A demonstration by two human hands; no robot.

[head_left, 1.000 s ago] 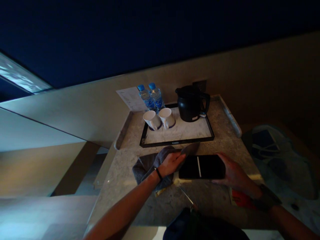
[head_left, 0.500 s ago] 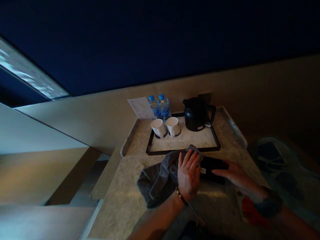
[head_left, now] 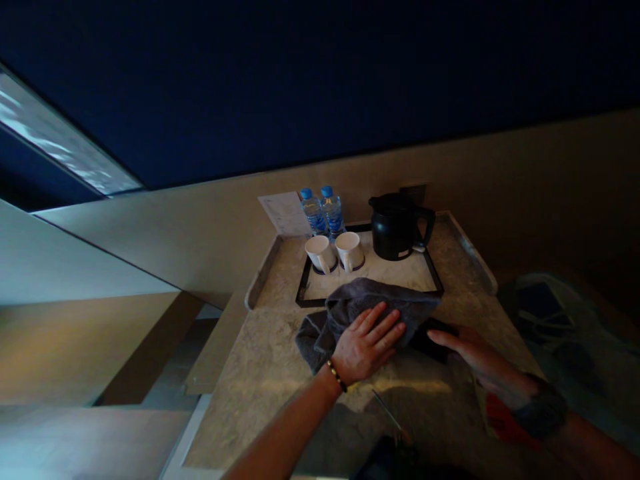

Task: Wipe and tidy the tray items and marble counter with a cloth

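Note:
A grey cloth (head_left: 345, 308) lies bunched over the front edge of the black-rimmed tray and over most of a black box (head_left: 431, 343). My left hand (head_left: 367, 341) rests on the cloth with its fingers stretched out and apart, pressing it down. At the box's right end, my right hand (head_left: 467, 350) grips it with the thumb on top; the other fingers are mostly hidden. Behind the cloth, the tray (head_left: 310, 302) holds two white mugs (head_left: 320, 252) and a black kettle (head_left: 393, 230).
Two water bottles (head_left: 331, 212) and a printed card (head_left: 285, 213) stand at the back of the stone counter (head_left: 235, 393). Raised rims edge its left and right sides. Something red (head_left: 507, 420) lies by my right wrist.
The cloth has spread to the right, now covering more of the black box and the tray's front edge. My left hand has shifted slightly left and tilted, while my right hand keeps its grip.

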